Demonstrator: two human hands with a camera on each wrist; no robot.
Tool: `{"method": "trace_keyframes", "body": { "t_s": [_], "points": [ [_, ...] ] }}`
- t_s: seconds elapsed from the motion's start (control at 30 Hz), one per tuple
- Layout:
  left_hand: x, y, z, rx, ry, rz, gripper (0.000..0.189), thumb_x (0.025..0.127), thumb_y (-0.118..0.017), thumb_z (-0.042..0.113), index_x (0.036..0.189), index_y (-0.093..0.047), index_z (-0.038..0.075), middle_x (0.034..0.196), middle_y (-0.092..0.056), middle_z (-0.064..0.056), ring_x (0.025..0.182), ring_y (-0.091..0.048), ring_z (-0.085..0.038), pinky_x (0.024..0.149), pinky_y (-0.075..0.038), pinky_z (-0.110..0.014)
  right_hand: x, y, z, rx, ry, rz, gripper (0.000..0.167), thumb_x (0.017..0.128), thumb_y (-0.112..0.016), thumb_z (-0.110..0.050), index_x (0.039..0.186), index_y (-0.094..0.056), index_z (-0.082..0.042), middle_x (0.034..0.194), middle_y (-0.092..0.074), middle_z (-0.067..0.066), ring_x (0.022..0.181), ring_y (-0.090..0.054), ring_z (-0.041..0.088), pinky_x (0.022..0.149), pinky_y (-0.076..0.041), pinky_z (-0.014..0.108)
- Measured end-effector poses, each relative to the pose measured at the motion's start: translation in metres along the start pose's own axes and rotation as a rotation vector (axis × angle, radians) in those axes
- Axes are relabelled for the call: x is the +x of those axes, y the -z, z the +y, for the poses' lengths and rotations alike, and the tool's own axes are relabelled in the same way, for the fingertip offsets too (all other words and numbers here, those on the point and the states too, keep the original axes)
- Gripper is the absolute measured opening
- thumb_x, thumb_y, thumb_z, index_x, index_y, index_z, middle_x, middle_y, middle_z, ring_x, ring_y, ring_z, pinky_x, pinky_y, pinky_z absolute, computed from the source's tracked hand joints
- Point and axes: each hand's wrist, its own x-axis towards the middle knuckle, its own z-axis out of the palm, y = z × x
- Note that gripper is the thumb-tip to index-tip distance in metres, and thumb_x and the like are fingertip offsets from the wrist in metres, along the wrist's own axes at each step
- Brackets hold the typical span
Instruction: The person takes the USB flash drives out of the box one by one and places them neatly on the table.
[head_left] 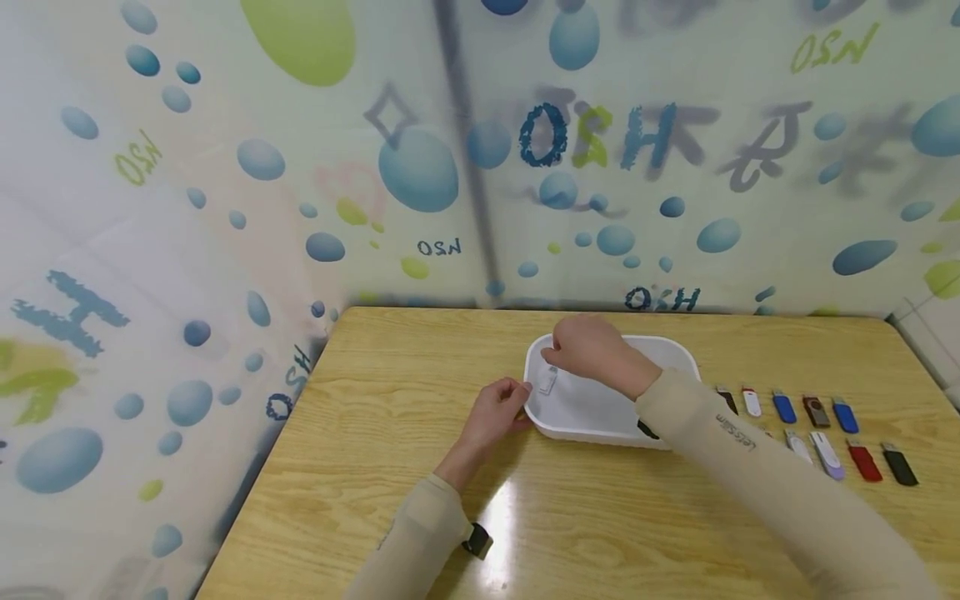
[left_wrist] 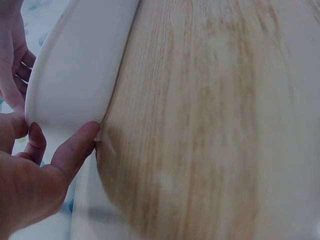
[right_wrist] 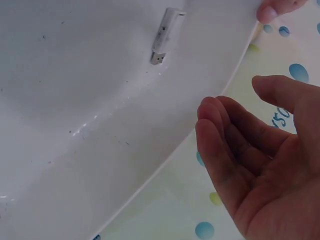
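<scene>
A white plastic tray [head_left: 600, 436] with rounded corners stands on the wooden table. Inside it, near the left end, lies a clear-and-white USB flash drive [right_wrist: 168, 32] with a metal plug. My left hand [head_left: 497, 410] grips the tray's left end, thumb at the rim and fingers against the outer wall, as the left wrist view shows. Above the tray's far left part is my right hand [head_left: 592, 354]. In the right wrist view its fingers [right_wrist: 212, 135] are loosely bent, the thumb stands apart from them, and nothing is between them.
Right of the tray, several USB flash drives lie in two rows, among them a blue one [head_left: 783, 407], a red one [head_left: 865, 461] and a black one [head_left: 899, 464]. My right sleeve hides part of the rows. A patterned curtain [head_left: 420, 275] hangs behind the table [head_left: 360, 417].
</scene>
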Motion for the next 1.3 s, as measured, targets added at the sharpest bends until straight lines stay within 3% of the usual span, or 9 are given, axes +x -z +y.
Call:
{"method": "trace_keyframes", "body": {
  "t_s": [0.3, 0.43, 0.6, 0.93, 1.3],
  "points": [
    [0.000, 0.000, 0.000, -0.025, -0.009, -0.021, 0.036, 0.109, -0.056, 0.023, 0.111, -0.061, -0.013, 0.115, -0.064, -0.023, 0.106, -0.067, -0.032, 0.090, -0.063, -0.043, 0.014, -0.008, 0.002, -0.041, -0.004, -0.058, 0.040, 0.101, -0.066, -0.031, 0.067, -0.061, -0.011, 0.057, -0.045, -0.002, 0.052, -0.044, 0.012, 0.048, -0.033, 0.023],
    [-0.001, 0.000, 0.001, -0.027, -0.006, -0.022, 0.036, 0.109, -0.055, 0.023, 0.112, -0.061, -0.013, 0.115, -0.064, -0.023, 0.105, -0.067, -0.031, 0.091, -0.063, -0.043, 0.016, -0.012, 0.002, -0.082, 0.014, -0.070, 0.035, 0.101, -0.068, -0.032, 0.075, -0.064, -0.009, 0.060, -0.049, 0.000, 0.054, -0.047, 0.014, 0.049, -0.036, 0.023],
    [0.000, -0.001, 0.000, -0.032, -0.013, -0.011, 0.037, 0.109, -0.056, 0.023, 0.111, -0.061, -0.013, 0.112, -0.064, -0.021, 0.102, -0.067, -0.028, 0.090, -0.063, -0.043, 0.020, -0.021, 0.001, -0.113, 0.040, -0.097, 0.029, 0.101, -0.070, -0.032, 0.088, -0.069, -0.005, 0.066, -0.055, 0.003, 0.058, -0.051, 0.016, 0.052, -0.040, 0.024],
    [-0.001, -0.002, -0.003, -0.069, -0.046, -0.014, 0.034, 0.107, -0.057, 0.017, 0.107, -0.062, -0.016, 0.107, -0.065, -0.019, 0.100, -0.067, -0.027, 0.086, -0.064, -0.039, 0.028, -0.036, 0.003, -0.178, 0.059, -0.116, 0.027, 0.099, -0.072, -0.032, 0.096, -0.072, -0.005, 0.079, -0.062, 0.005, 0.071, -0.054, 0.020, 0.066, -0.050, 0.032],
    [0.000, -0.003, -0.005, -0.083, -0.059, -0.017, 0.034, 0.107, -0.057, 0.017, 0.107, -0.062, -0.017, 0.106, -0.065, -0.019, 0.096, -0.066, -0.024, 0.086, -0.064, -0.039, 0.031, -0.043, 0.005, -0.121, 0.034, -0.109, 0.029, 0.092, -0.080, -0.033, 0.100, -0.074, -0.006, 0.086, -0.065, 0.005, 0.077, -0.055, 0.022, 0.076, -0.055, 0.037]
  ]
}}
